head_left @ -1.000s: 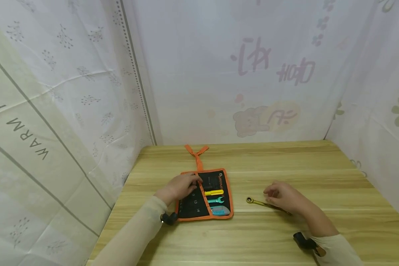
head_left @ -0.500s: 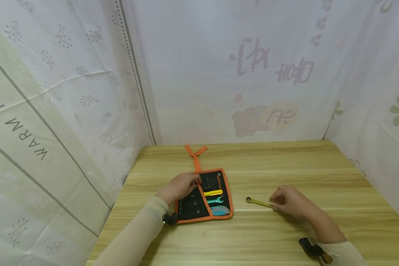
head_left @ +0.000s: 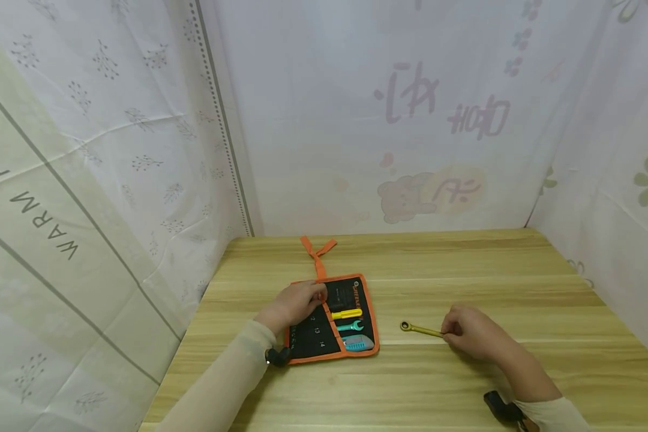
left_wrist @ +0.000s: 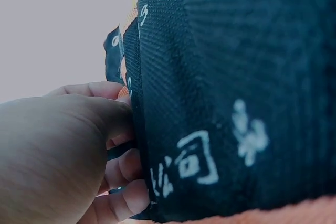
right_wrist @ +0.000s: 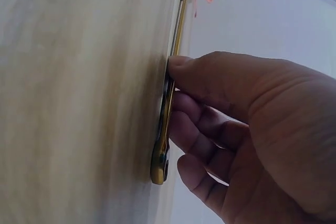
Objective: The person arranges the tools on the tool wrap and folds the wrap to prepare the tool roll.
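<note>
A black tool pouch (head_left: 351, 291) with orange edging lies spread on the table. My left hand (head_left: 297, 303) is at its upper left, pinching the pocket's edge; in the left wrist view, the fingers (left_wrist: 128, 166) curl at the black cloth. The pouch pockets hold a yellow-handled tool (head_left: 348, 314), a teal open-end wrench (head_left: 351, 326) and a blue utility knife (head_left: 359, 342). To the right, a gold ratchet wrench (head_left: 423, 330) points its ring end toward the pouch. My right hand (head_left: 472, 333) pinches its shaft between thumb and fingers, close to the tabletop, and covers its right part.
Orange tie straps (head_left: 318, 255) stretch from the pouch toward the back of the wooden table (head_left: 410, 390). Printed curtains (head_left: 324, 150) hang behind and along both sides. A dark wrist camera (head_left: 502, 408) sits on the right sleeve.
My right hand has slid right along the ratchet wrench, and its fingers have closed on the shaft. The left hand stays at the pouch, nearly unmoved.
</note>
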`<state>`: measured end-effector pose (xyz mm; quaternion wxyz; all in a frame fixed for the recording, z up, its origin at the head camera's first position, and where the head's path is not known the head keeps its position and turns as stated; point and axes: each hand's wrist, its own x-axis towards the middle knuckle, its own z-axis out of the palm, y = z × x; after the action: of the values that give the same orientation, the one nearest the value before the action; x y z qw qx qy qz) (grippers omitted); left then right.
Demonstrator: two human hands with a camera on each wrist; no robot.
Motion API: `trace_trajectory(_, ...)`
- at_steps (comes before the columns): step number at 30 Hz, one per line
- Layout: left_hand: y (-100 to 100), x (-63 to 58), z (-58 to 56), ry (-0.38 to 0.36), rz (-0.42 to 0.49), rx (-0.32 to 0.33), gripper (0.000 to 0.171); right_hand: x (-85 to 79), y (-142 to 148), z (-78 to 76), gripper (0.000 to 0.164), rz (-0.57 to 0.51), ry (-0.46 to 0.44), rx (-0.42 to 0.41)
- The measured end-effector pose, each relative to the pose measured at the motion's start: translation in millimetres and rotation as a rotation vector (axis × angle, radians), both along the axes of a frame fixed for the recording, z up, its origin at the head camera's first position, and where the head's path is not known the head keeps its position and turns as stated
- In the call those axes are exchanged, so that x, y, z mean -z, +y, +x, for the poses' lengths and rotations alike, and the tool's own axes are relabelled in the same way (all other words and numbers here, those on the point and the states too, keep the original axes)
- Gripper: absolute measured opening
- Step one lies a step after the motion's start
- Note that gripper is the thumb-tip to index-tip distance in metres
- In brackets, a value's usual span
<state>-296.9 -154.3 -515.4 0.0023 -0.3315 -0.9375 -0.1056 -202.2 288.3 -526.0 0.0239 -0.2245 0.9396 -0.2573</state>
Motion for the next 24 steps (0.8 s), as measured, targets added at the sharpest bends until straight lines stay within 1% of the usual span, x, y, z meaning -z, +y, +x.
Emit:
trace_trajectory(2, -1, 1.5, 0.1, 0.006, 0.01, 0.002, 0.006, 1.1, 0, 0.0, 0.017, -0.002, -0.001, -0.012)
trace_trajectory(5, -2, 4.0, 0.3, 0.023, 0.02, 0.003, 0.006, 2.4, 1, 0.4, 0.017, -0.027, -0.028, -0.02)
trace_trajectory(10, -2, 8.0, 1.1, 0.049, 0.033, -0.009, 0.007, 1.6, 4, 1.8, 0.015, -0.094, -0.102, 0.001)
trace_trajectory(13, -2, 10.4, 1.8, 0.053, 0.042, -0.019, 0.007, 1.1, 7, 1.5, 0.01, -0.121, -0.137, 0.01)
trace_trajectory(19, -1, 11.4, 4.9, 0.056, 0.068, -0.024, 0.007, 2.7, 9, -0.9, 0.008, -0.101, -0.131, 0.016)
trace_trajectory(24, -1, 11.4, 8.0, 0.063, 0.095, -0.03, 0.007, 0.6, 8, -1.2, 0.011, -0.095, -0.143, 0.054)
